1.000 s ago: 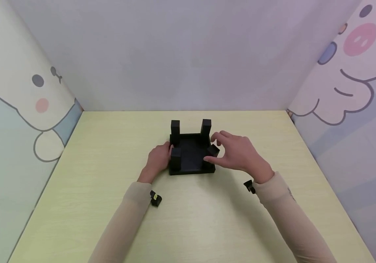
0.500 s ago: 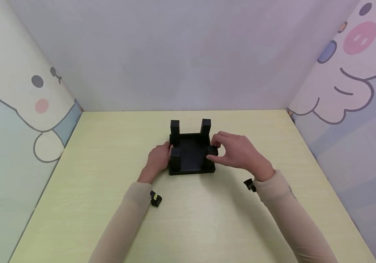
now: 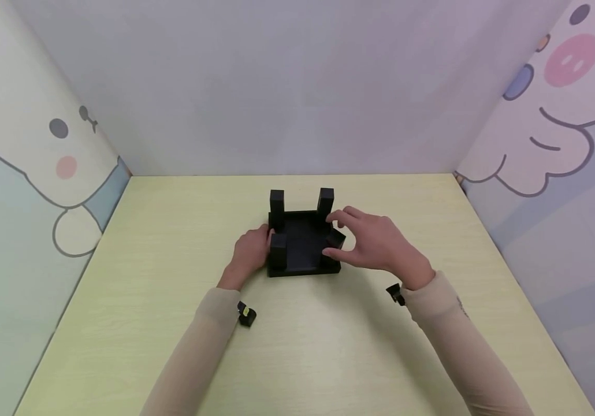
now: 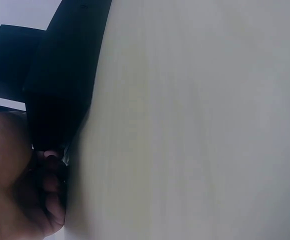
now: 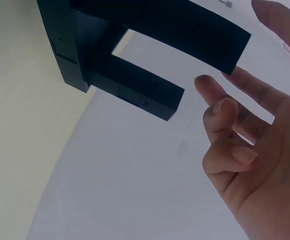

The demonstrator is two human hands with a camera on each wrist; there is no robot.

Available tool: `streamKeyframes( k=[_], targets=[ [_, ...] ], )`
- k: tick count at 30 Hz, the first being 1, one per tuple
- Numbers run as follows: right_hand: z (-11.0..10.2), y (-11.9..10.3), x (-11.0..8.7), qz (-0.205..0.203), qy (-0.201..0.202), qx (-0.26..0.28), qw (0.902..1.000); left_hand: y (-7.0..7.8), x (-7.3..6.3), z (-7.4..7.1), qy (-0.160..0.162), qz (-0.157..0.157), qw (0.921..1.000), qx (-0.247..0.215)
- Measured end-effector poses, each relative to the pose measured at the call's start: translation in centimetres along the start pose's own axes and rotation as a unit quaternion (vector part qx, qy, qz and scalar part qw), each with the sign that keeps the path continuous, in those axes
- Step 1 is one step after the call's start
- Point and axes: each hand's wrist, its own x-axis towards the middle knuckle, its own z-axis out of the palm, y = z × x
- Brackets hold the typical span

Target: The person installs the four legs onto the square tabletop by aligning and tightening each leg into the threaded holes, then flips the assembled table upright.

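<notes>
A small black upturned stool or table [image 3: 305,254] has several square legs pointing up from its shallow base. At its left side my left hand [image 3: 249,251] grips the base edge; in the left wrist view, curled fingers [image 4: 52,195] lie against the black frame [image 4: 67,60]. The near right leg [image 3: 335,238] is turned cornerwise to the base, unlike the near left leg [image 3: 278,251]. Around that turned leg my right hand [image 3: 380,240] is spread, thumb and fingers apart. In the right wrist view, the fingers stand loosely bent beside the leg's end [image 5: 209,45].
The pale wooden tabletop [image 3: 297,346] surrounds the black piece. A plain light wall [image 3: 297,86] rises behind it, with cartoon-printed panels on the left [image 3: 11,173] and right [image 3: 578,190]. A small black wrist camera [image 3: 246,315] sits at the left cuff, another [image 3: 395,293] at the right.
Half a second ago my right hand pinched the near right leg, which stood nearly square; now the fingers have spread off it and the leg is turned. My left hand has not moved.
</notes>
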Motion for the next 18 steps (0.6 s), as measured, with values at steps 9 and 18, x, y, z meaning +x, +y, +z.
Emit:
streamKeyframes(
  k=[9, 18],
  targets=[
    [-1.2, 0.5, -0.3, -0.020, -0.043, 0.020, 0.9987, 0.0, 0.0, 0.1, -0.002, 0.003, 1.0000, -0.004],
    [-0.3, -0.3, 0.0, 0.003, 0.008, -0.006, 0.9999, -0.2, 0.0, 0.3, 0.019, 0.014, 0.9997, -0.004]
  ],
)
